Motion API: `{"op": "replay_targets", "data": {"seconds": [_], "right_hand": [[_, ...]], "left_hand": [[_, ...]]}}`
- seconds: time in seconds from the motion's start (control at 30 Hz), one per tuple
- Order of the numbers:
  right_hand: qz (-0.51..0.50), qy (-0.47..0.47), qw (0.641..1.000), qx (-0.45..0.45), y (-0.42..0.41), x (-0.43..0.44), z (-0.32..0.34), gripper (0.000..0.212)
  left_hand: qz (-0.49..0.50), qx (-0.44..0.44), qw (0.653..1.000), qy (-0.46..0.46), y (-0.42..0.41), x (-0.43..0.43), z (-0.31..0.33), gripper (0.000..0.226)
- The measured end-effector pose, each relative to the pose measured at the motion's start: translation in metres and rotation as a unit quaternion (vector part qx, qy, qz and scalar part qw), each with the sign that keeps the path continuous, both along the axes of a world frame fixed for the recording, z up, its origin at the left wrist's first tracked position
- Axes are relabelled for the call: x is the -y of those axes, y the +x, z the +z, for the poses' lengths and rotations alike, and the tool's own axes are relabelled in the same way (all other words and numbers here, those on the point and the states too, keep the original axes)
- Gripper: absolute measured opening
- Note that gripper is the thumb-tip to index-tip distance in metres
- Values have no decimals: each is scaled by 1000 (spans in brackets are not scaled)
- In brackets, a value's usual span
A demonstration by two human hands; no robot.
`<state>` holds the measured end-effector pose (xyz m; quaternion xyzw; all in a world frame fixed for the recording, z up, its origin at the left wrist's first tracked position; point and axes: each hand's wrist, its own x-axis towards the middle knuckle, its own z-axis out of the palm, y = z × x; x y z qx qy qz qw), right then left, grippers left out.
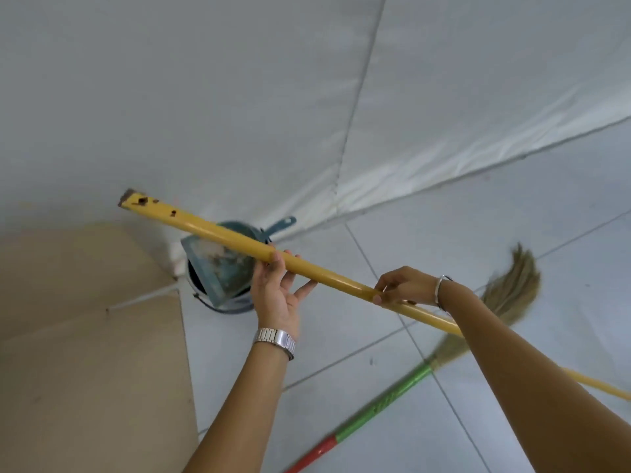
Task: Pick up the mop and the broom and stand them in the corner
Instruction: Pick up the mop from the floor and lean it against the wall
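- Mop pole (218,230), yellow and chipped at its top end, lay slanted across the view in both our hands, that end aimed toward the corner (336,189); its head was out of sight past the lower right edge.
- Our left hand (278,295) cradled the pole from beneath, its grip loose, fingers half open with only the tips on the wood.
- Our right hand (406,285) held the pole in a narrow pinch from above.
- Broom (392,397) lay on the floor (478,233) below our right arm, untouched, its bristles toward the wall.
- Bucket (235,305) with a dustpan (218,264) in it stood right in the corner, beside a brown board (85,336).
- We judged the loose left grip could let the pole roll or drop.
- We thought the swinging top end might strike the bucket, and a pole stood against it might slide down.
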<state>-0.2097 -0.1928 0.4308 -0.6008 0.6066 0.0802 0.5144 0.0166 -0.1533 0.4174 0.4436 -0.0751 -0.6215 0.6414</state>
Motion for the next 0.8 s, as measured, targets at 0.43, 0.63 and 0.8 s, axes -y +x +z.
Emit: {"op": "replay_targets", "data": {"seconds": [0.43,0.63,0.8], "right_hand": [[-110,-167,969,145,26,-1,337,9],[-139,-233,939,213,36,-30,446,7],[-172,-278,911,249,34,-65,516,4]], "left_hand": [[-95,147,966,-191,20,55,391,14],[-99,203,934,-276,17,39,523,17],[-119,234,908,-326,1,6,613,25]]}}
